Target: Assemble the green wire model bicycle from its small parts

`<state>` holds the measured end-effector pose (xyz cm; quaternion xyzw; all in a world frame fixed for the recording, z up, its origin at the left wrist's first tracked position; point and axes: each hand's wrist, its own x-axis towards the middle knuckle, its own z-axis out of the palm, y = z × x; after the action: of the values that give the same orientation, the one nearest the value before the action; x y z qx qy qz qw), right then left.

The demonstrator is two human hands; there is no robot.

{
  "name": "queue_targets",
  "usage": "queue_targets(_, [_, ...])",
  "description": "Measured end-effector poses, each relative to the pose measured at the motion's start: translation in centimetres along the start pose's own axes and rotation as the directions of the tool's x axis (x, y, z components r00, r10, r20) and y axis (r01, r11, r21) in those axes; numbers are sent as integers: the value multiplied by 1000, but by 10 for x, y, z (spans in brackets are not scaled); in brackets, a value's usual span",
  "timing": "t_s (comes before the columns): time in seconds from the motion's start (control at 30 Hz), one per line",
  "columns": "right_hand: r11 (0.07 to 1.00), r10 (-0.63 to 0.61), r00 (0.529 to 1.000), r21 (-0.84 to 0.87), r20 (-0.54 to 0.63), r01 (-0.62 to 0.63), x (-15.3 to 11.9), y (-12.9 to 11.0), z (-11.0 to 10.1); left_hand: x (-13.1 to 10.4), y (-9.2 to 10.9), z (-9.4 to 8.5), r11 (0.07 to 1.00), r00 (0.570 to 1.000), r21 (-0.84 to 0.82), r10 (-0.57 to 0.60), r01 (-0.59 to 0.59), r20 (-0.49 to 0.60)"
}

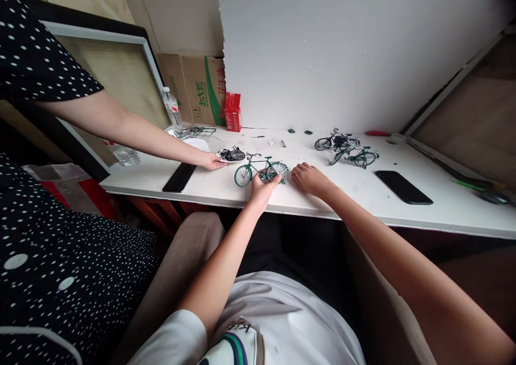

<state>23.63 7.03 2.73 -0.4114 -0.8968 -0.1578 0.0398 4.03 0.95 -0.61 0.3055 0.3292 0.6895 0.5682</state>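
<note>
A small green model bicycle (258, 166) stands upright at the table's front, gripped by my left hand (263, 189) around its lower frame and rear wheel area. Just right of its rear wheel, my right hand (310, 180) rests on the white table with fingers loosely curled, and no object shows in it. From the left, another person's hand (213, 160) holds the edge of a small white dish (226, 160) bearing black wheels and small parts. Farther right stand another green model bicycle (358, 157) and a black model bicycle (334, 141).
A black phone (179, 177) lies by the other person's arm, and another dark phone (404, 187) lies at right. Behind are a red box (233, 112), a cardboard carton (197, 88), a plastic bottle (172, 107) and thin frame parts (197, 132). Small green pieces (308, 133) lie near the wall.
</note>
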Motion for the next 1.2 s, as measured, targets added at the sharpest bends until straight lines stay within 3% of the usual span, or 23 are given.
queue_targets(0.13, [991,-23,1000,133,-3,24,-5,0,-7,-8,11,-8,1000,998,-26,9,-8,68])
queue_targets(0.37, [949,2,997,314,-78,23,-14,11,-10,-12,26,-18,994,994,-29,-100,102,47])
queue_targets(0.77, [975,-194,980,101,-35,197,-5,8,-10,-14,33,-22,982,972,-45,-175,184,157])
queue_targets(1.2, [969,-124,991,207,-52,133,-2,15,5,-15,32,-22,981,965,-9,-190,194,178])
